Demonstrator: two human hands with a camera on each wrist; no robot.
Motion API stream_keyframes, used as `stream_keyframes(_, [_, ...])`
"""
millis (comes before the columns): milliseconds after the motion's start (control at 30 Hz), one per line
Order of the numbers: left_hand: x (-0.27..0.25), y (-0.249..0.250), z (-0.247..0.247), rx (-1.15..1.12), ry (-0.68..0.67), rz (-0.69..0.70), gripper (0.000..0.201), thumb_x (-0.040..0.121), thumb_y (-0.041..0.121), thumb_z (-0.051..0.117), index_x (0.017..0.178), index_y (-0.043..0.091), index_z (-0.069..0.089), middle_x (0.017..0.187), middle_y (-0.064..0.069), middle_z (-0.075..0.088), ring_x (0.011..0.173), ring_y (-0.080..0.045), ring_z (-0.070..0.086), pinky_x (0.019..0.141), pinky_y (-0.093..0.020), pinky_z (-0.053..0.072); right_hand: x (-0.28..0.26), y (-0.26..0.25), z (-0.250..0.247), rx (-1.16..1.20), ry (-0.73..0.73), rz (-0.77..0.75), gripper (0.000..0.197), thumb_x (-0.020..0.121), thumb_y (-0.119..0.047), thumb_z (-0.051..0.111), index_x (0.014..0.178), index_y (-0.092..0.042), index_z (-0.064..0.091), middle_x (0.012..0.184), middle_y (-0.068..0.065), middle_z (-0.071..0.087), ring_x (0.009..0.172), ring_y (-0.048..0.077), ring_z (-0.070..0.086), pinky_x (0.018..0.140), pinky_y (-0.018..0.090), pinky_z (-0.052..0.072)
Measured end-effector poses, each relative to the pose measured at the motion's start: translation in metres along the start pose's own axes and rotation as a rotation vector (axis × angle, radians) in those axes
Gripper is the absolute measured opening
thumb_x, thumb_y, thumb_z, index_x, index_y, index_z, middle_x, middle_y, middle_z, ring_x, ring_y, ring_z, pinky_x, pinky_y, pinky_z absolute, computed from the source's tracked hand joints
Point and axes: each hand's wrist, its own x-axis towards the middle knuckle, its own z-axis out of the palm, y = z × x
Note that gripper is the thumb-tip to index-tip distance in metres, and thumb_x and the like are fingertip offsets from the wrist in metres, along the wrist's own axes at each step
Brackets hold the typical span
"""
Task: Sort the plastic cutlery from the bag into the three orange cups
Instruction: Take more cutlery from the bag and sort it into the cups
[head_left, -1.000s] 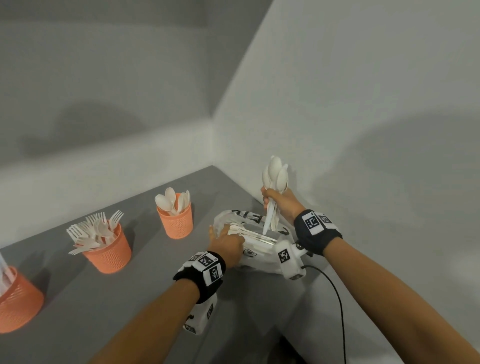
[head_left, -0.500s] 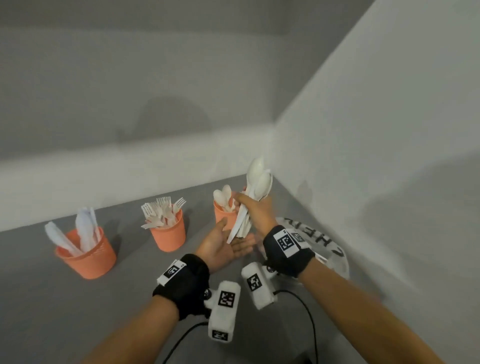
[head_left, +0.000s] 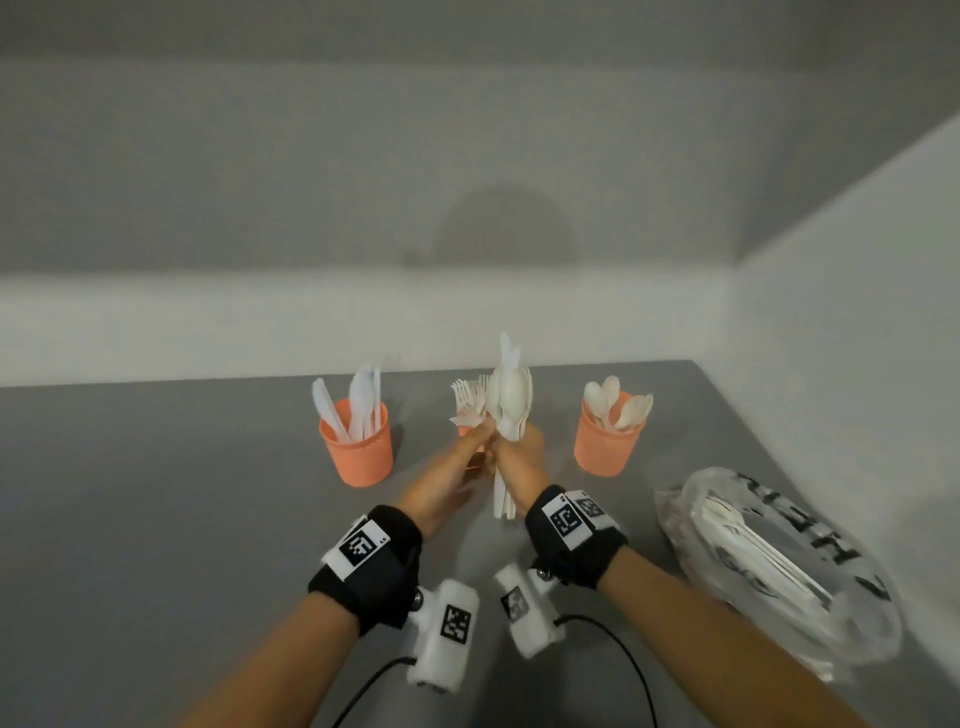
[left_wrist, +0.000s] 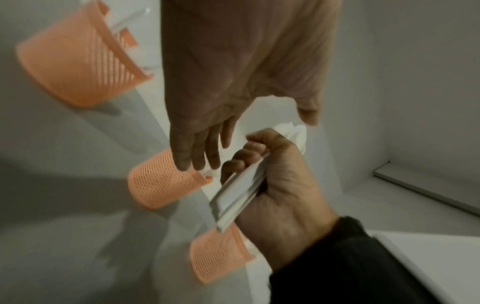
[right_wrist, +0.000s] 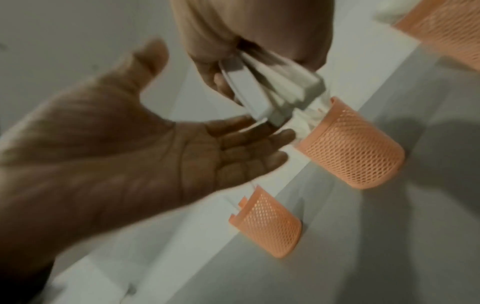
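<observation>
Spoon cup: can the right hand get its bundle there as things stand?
Probably yes. The right hand grips the bundle upright just left of the spoon cup; nothing stands between them, and the bag lies nearer the person.

In the head view the two hands hide most of the middle orange mesh plastic cup (head_left: 464, 430); only a sliver of its rim shows below the white plastic forks (head_left: 470, 399). The bundle of white plastic cutlery (head_left: 511, 402) held upright in the right hand (head_left: 521, 457) is too packed to count or sort by kind. Lettering on the clear plastic bag (head_left: 779, 566) cannot be read in full. Both wrist views are motion-blurred. In the right wrist view the top edge cuts off the third orange cup (right_wrist: 446, 30).
</observation>
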Motion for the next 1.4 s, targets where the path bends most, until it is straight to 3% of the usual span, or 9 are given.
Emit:
stream_keyframes(133, [0.0, 0.007, -0.016, -0.024, 0.144, 0.122, 0.045, 0.079, 0.025, 0.07, 0.117, 0.006, 0.055, 0.109, -0.01, 0.067, 0.095, -0.02, 0.065, 0.08, -0.028, 0.052, -0.02, 0.004, 0.035, -0.063, -0.056, -0.037, 0.021, 0.093, 0.003, 0.044, 0.109, -0.005, 0.056, 0.094, 0.014, 0.059, 0.086, 0.019, 0.059, 0.056, 0.007, 0.043])
stream_keyframes(200, [0.0, 0.007, -0.023, -0.076, 0.222, 0.123, 0.041, 0.071, 0.024, 0.078, 0.103, 0.003, 0.064, 0.094, -0.014, 0.07, 0.086, -0.025, 0.066, 0.075, -0.032, 0.053, -0.028, 0.013, 0.04, -0.242, -0.164, -0.015, 0.017, 0.092, -0.004, 0.047, 0.103, -0.002, 0.061, 0.08, 0.01, 0.063, 0.073, 0.018, 0.057, 0.051, 0.011, 0.04])
stream_keyframes(333, [0.0, 0.003, -0.03, -0.014, 0.388, 0.097, 0.019, 0.075, 0.021, 0.072, 0.077, 0.005, 0.061, 0.065, -0.01, 0.062, 0.052, -0.021, 0.057, 0.042, -0.021, 0.041, -0.033, 0.018, 0.032, -0.281, -0.375, 0.096, 0.015, 0.083, 0.003, 0.051, 0.095, -0.004, 0.056, 0.058, 0.003, 0.053, 0.047, 0.012, 0.049, 0.041, 0.019, 0.04])
stream_keyframes(500, [-0.001, 0.001, -0.019, 0.02, 0.441, 0.166, 0.017, 0.079, 0.018, 0.07, 0.07, 0.009, 0.058, 0.07, -0.009, 0.063, 0.064, -0.021, 0.06, 0.063, -0.031, 0.051, -0.034, 0.02, 0.029, -0.258, -0.388, 0.157, 0.008, 0.087, -0.002, 0.049, 0.093, -0.002, 0.055, 0.054, 0.003, 0.056, 0.045, 0.013, 0.055, 0.046, 0.022, 0.049])
stream_keyframes(667, [0.001, 0.012, -0.027, 0.114, 0.346, 0.185, 0.044, 0.081, 0.043, 0.066, 0.109, 0.01, 0.058, 0.104, -0.008, 0.067, 0.092, -0.02, 0.064, 0.082, -0.033, 0.053, -0.029, 0.027, 0.02, -0.06, -0.339, 0.272, 0.022, 0.091, -0.013, 0.052, 0.069, -0.014, 0.05, 0.04, -0.001, 0.035, 0.029, 0.01, 0.033, 0.037, 0.019, 0.031])
stream_keyframes(833, [0.001, 0.022, -0.04, 0.133, 0.468, 0.302, 0.021, 0.082, 0.026, 0.069, 0.092, 0.01, 0.058, 0.08, 0.001, 0.059, 0.071, -0.009, 0.056, 0.06, -0.019, 0.046, -0.023, 0.032, 0.015, -0.165, -0.291, 0.17, 0.015, 0.087, -0.009, 0.058, 0.075, -0.016, 0.051, 0.041, -0.001, 0.038, 0.03, 0.009, 0.034, 0.035, 0.02, 0.031])
stream_keyframes(1067, [0.008, 0.031, -0.041, 0.185, 0.508, 0.305, 0.024, 0.085, 0.011, 0.064, 0.064, 0.015, 0.052, 0.061, 0.0, 0.053, 0.055, -0.012, 0.047, 0.056, -0.022, 0.038, -0.024, 0.035, 0.015, -0.204, -0.312, 0.106, 0.013, 0.084, -0.01, 0.061, 0.076, -0.011, 0.052, 0.05, 0.005, 0.041, 0.032, 0.01, 0.035, 0.036, 0.021, 0.032])
stream_keyframes(1267, [-0.001, 0.061, -0.051, -0.035, 0.569, 0.394, 0.013, 0.1, 0.024, 0.035, 0.1, 0.012, 0.04, 0.076, -0.003, 0.065, 0.065, -0.018, 0.062, 0.063, -0.027, 0.049, -0.026, 0.036, 0.005, -0.104, -0.368, 0.259, 0.028, 0.086, -0.017, 0.063, 0.064, -0.015, 0.047, 0.039, -0.005, 0.038, 0.03, 0.008, 0.031, 0.036, 0.018, 0.03])
stream_keyframes(1400, [-0.009, 0.079, -0.063, -0.229, 0.669, 0.518, 0.011, 0.102, 0.022, 0.029, 0.103, 0.013, 0.037, 0.065, -0.003, 0.05, 0.044, -0.01, 0.053, 0.046, -0.017, 0.05, -0.024, 0.033, 0.005, -0.019, -0.392, 0.367, 0.037, 0.088, -0.026, 0.06, 0.058, -0.017, 0.041, 0.035, -0.006, 0.034, 0.028, 0.007, 0.027, 0.034, 0.016, 0.026])
